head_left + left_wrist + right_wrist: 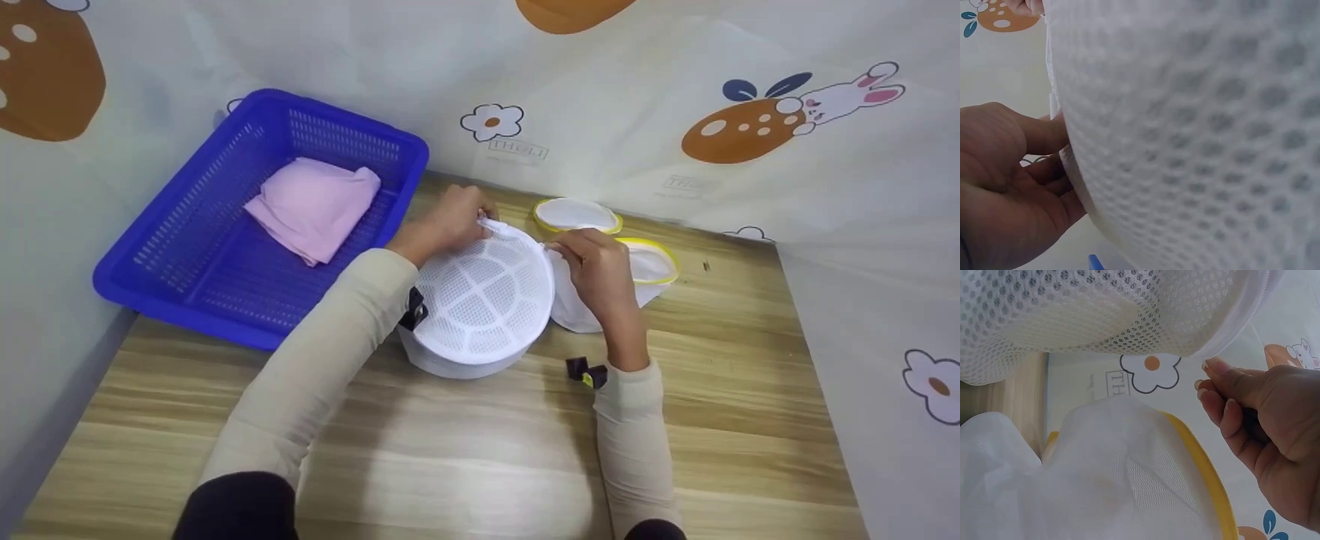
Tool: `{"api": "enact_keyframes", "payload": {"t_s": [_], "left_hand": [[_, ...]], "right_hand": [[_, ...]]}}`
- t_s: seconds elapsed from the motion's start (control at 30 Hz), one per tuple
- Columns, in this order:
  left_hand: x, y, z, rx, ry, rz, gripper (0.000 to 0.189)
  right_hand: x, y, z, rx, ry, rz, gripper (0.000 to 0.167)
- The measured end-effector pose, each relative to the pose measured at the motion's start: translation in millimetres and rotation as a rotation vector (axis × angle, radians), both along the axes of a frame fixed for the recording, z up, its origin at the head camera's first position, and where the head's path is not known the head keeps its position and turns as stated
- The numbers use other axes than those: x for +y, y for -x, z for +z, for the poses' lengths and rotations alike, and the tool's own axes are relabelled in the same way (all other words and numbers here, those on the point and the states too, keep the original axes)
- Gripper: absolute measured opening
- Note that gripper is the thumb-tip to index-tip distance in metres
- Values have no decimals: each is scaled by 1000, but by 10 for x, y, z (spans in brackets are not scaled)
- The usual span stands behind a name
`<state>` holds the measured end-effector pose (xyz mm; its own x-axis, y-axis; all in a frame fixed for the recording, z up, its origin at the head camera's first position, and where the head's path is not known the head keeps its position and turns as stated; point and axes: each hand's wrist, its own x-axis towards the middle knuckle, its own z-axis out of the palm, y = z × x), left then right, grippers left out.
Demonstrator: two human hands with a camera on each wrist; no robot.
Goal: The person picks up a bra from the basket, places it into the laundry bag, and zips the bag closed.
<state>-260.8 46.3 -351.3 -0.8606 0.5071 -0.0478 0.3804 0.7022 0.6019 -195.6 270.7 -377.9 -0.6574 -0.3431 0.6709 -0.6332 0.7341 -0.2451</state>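
Observation:
A round white mesh laundry bag [480,300] stands tilted above the wooden table, its meshed top with a cross-shaped pattern facing the head camera. My left hand [457,217] pinches its far rim; in the left wrist view thumb and fingers of the left hand [1010,174] grip the edge, beside the blurred honeycomb mesh [1196,135]. At the bag's right side my right hand [600,270] pinches a small piece at the zipper edge. In the right wrist view the right hand [1275,433] holds the end of that zippered rim [1241,326] between thumb and fingertips; the piece itself is mostly hidden.
Behind the right hand lie a white mesh bag with yellow trim [651,262] and another yellow-rimmed one [574,215] against the wall. A blue plastic basket [187,322] at the left holds a folded pink cloth [319,202]. Patterned sheeting [637,90] encloses the table [450,450].

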Motion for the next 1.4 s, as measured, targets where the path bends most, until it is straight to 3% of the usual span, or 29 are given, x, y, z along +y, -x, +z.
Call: {"api": "enact_keyframes", "payload": {"t_s": [0.37,0.63,0.8,0.93,1.17,1.4], "left_hand": [[123,-15,116,41,124,-158,23],[315,-42,140,86,67,-282,18],[358,-48,123,190,59,-329,13],[345,-41,81,259,51,-325,14],[308,-33,49,279,23,-261,16],[318,-34,43,306,19,-277,17]], "right_hand": [[-10,-12,19,9,-8,4,6],[-10,-25,7,1,-13,-10,7],[5,-6,-2,37,10,19,7],[9,-5,-4,38,7,20,8],[12,-9,0,21,-5,10,9],[23,-18,7,18,-10,8,9]]}}
